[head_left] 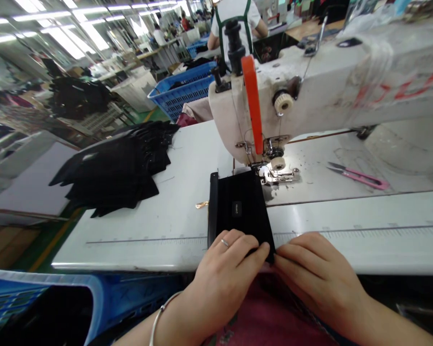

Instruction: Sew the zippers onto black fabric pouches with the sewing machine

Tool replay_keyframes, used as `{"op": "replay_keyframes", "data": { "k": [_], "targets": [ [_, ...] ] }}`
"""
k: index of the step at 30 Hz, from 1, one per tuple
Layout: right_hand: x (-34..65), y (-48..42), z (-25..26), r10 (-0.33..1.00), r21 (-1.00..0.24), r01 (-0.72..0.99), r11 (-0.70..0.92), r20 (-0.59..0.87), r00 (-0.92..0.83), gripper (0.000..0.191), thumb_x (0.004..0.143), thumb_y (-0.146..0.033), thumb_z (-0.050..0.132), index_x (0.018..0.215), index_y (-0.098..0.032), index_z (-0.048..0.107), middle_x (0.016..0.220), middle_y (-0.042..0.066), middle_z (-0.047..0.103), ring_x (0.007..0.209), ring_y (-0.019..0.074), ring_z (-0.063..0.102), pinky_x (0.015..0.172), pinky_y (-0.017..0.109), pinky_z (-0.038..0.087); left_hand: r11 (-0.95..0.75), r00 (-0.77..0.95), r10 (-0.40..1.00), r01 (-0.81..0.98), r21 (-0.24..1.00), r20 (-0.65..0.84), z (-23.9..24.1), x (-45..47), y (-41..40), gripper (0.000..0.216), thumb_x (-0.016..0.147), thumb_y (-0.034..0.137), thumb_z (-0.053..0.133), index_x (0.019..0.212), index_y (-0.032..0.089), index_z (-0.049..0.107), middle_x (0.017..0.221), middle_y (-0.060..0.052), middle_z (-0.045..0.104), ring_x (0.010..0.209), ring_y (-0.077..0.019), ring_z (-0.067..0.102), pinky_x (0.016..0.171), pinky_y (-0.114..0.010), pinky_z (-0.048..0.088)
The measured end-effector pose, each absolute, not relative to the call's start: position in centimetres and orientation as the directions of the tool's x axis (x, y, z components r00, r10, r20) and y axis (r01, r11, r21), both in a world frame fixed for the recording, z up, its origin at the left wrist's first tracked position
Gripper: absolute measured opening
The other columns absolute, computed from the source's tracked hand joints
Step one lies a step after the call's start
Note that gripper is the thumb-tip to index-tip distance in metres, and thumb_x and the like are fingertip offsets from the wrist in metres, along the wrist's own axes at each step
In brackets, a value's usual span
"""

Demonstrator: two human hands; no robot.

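Note:
A black fabric piece with a small label lies on the white table, its far end under the presser foot of the sewing machine. My left hand, with a ring and a bracelet, presses its fingers on the near edge of the fabric. My right hand pinches the fabric's near right corner with its fingertips. Both hands rest at the table's front edge.
A stack of black fabric pieces lies on the table to the left. Pink thread snips lie right of the needle. A blue crate stands at lower left, another blue basket behind the table. A person sits beyond the machine.

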State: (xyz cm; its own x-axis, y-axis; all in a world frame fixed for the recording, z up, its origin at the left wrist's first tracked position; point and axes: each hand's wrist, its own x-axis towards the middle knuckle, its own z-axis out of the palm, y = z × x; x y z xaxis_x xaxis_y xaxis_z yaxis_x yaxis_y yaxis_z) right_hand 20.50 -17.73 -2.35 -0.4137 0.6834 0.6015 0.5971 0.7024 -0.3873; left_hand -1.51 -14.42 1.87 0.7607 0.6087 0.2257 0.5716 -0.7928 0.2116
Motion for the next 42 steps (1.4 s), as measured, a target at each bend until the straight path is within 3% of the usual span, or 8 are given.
{"op": "replay_keyframes", "data": {
  "k": [7, 13, 20, 26, 33, 42],
  "targets": [
    [20.9, -17.9, -2.7, 0.651, -0.376, 0.571, 0.729, 0.638, -0.411, 0.014, 0.093, -0.008, 0.061, 0.104, -0.013, 0.07, 0.093, 0.006, 0.073, 0.084, 0.0198, 0.06, 0.075, 0.037, 0.05, -0.795, 0.755, 0.603, 0.539, 0.28, 0.258, 1.1, -1.2, -14.6, 0.026, 0.101, 0.015, 0.052, 0.123, 0.018, 0.065, 0.1, -0.005, 0.068, 0.089, -0.0186, 0.061, 0.085, -0.036, 0.057],
    [21.0, -18.0, -2.7, 0.648, -0.377, 0.562, 0.736, 0.632, -0.424, 0.014, 0.092, -0.007, 0.062, 0.103, -0.012, 0.07, 0.094, 0.005, 0.073, 0.085, 0.0194, 0.059, 0.075, 0.038, 0.05, -0.759, 0.694, 0.645, 0.531, 0.377, 0.321, 0.6, -1.1, -14.8, 0.015, 0.098, 0.014, 0.059, 0.107, 0.019, 0.069, 0.097, -0.003, 0.069, 0.087, -0.0163, 0.062, 0.084, -0.032, 0.058],
    [21.1, -17.9, -2.6, 0.654, -0.388, 0.559, 0.733, 0.627, -0.422, 0.015, 0.092, -0.007, 0.063, 0.103, -0.013, 0.071, 0.095, 0.005, 0.074, 0.086, 0.0202, 0.06, 0.076, 0.039, 0.049, -0.743, 0.601, 0.668, 0.515, 0.427, 0.438, 0.4, -1.0, -15.3, 0.021, 0.093, 0.011, 0.067, 0.112, 0.02, 0.07, 0.097, -0.004, 0.069, 0.09, -0.0154, 0.061, 0.083, -0.028, 0.057],
    [21.1, -18.0, -2.5, 0.65, -0.396, 0.545, 0.739, 0.631, -0.423, 0.017, 0.092, -0.006, 0.063, 0.106, -0.013, 0.072, 0.096, 0.006, 0.074, 0.087, 0.0206, 0.06, 0.075, 0.039, 0.049, -0.76, 0.668, 0.646, 0.521, 0.389, 0.369, 0.2, -0.8, -15.3, 0.023, 0.096, 0.007, 0.057, 0.115, 0.015, 0.068, 0.1, -0.006, 0.068, 0.092, -0.0171, 0.06, 0.087, -0.033, 0.056],
    [21.5, -18.3, -2.6, 0.647, -0.407, 0.528, 0.745, 0.635, -0.424, 0.016, 0.093, -0.008, 0.063, 0.104, -0.013, 0.072, 0.098, 0.006, 0.073, 0.092, 0.0206, 0.06, 0.084, 0.038, 0.05, -0.828, 0.749, 0.557, 0.467, 0.309, 0.359, 0.8, -0.8, -15.0, 0.02, 0.097, 0.014, 0.062, 0.117, 0.012, 0.065, 0.104, -0.007, 0.068, 0.099, -0.018, 0.061, 0.088, -0.034, 0.056],
    [21.4, -18.5, -2.9, 0.68, -0.433, 0.55, 0.714, 0.618, -0.395, 0.016, 0.092, -0.007, 0.064, 0.107, -0.009, 0.069, 0.1, 0.009, 0.071, 0.094, 0.0204, 0.06, 0.084, 0.036, 0.051, -0.832, 0.767, 0.547, 0.454, 0.319, 0.335, -0.2, -1.9, -15.1, 0.032, 0.097, 0.007, 0.059, 0.128, 0.009, 0.063, 0.114, -0.01, 0.066, 0.102, -0.0201, 0.057, 0.093, -0.036, 0.053]
  ]
}}
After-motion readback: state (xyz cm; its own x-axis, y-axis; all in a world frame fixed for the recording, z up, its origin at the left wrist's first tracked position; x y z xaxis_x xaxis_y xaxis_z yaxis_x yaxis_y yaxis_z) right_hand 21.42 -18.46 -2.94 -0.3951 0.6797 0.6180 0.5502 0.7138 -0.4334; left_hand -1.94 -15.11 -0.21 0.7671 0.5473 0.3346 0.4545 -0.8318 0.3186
